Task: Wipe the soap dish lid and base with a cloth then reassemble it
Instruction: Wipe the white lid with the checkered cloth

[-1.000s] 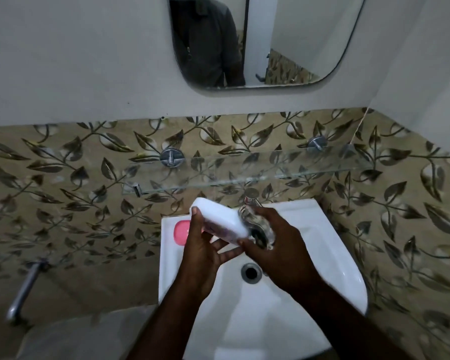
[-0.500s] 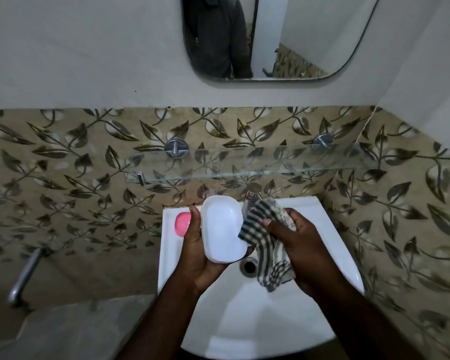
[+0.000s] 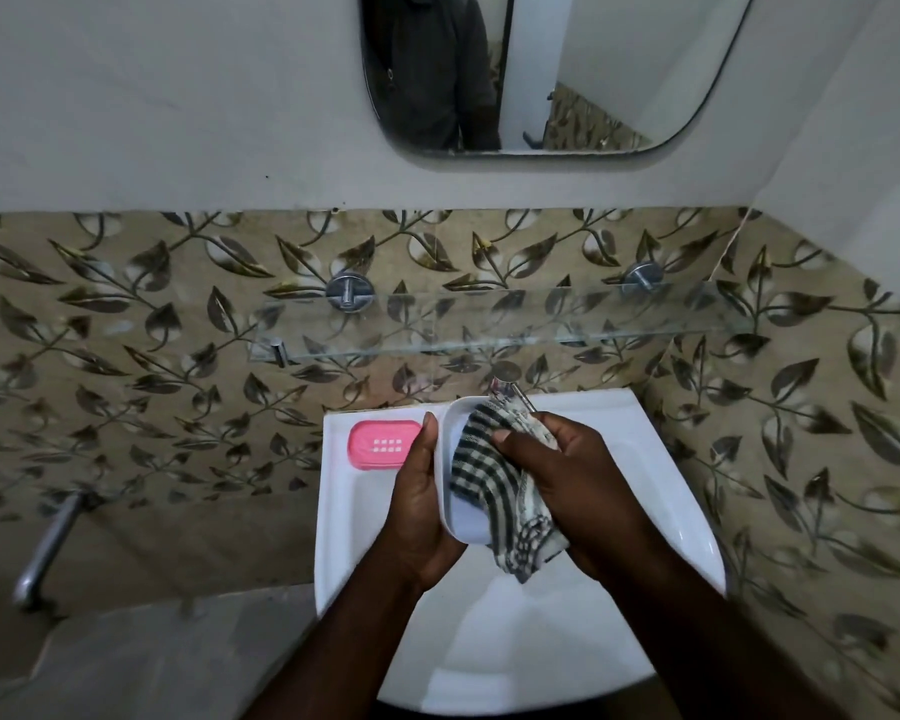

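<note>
Where half a second ago the checked cloth [image 3: 494, 475] hung free beside the white soap dish lid [image 3: 466, 519], it now lies inside the lid's upturned hollow, pressed there by the right hand [image 3: 572, 480]. The lid has turned from tilted toward the camera to lying open side up over the basin.

Items, largest first:

Wall tiles [image 3: 152, 366], leaf pattern, behind and to the right of the basin.

Mirror [image 3: 557, 75], rounded corners, on the plain wall above; it reflects a dark-clothed torso.

Washbasin [image 3: 661, 491], white; both forearms reach in over its front edge. Contents: nothing loose visible in the bowl below the hands.

Glass shelf [image 3: 489, 324], on two chrome mounts, between mirror and basin.

Right hand: fingers closed on the cloth, thumb pressing it into the lid.

Left hand [image 3: 419, 506]: fingers gripping the lid along its left long edge, thumb over the rim.

Cloth: dark-and-pale check, partly in the lid, its lower end hanging past the lid's near corner.

Soap dish lid: held above the basin, containing only the cloth.

Soap dish base [image 3: 384, 444], pink, with a small grid of pale drain holes; it rests on the basin's back-left ledge, just beside the left hand, apart from the lid.

Tap [image 3: 510, 389], chrome, largely hidden behind the lid and cloth.
</note>
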A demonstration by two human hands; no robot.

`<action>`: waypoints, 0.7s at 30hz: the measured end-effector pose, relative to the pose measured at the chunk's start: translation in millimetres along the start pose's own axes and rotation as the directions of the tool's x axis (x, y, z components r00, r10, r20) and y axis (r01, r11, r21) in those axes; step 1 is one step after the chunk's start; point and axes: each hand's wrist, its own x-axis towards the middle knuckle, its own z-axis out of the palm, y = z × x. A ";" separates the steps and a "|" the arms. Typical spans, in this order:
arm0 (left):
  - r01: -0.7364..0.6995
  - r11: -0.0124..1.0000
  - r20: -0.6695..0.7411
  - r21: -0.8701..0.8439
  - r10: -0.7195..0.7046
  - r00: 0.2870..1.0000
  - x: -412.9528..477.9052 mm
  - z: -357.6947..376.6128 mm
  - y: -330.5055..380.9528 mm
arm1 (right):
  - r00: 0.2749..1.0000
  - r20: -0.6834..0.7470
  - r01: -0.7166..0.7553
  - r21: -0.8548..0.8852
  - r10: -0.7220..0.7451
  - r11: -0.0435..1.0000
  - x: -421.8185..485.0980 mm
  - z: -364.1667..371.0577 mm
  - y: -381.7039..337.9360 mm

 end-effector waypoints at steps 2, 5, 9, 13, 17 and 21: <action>0.020 0.999 0.026 0.046 -0.021 0.999 -1.2 7.6 -1.5 | 1.000 -0.007 0.006 -0.031 -0.006 1.000 4.3 7.0 -1.5; 0.003 0.989 0.007 0.145 -0.004 1.000 1.0 14.7 -2.2 | 0.993 -0.002 0.114 -0.100 -0.115 0.988 6.8 17.1 -2.1; -0.035 0.961 -0.007 0.276 0.038 0.999 5.4 20.4 9.4 | 0.968 0.089 0.253 -0.343 -0.236 0.905 -0.7 21.3 -1.7; -0.047 0.943 -0.019 0.328 0.057 0.998 6.1 20.5 23.0 | 0.967 0.225 0.202 -0.377 -0.122 0.904 -6.5 17.5 -4.3; -0.023 0.936 -0.006 0.350 0.027 1.000 4.9 23.3 9.1 | 0.991 0.013 0.133 -0.176 -0.132 0.975 11.4 15.1 -15.6; -0.038 0.926 0.017 0.375 0.035 0.999 5.1 31.0 11.9 | 0.954 0.011 0.285 -0.352 -0.300 0.892 -4.5 17.9 -6.8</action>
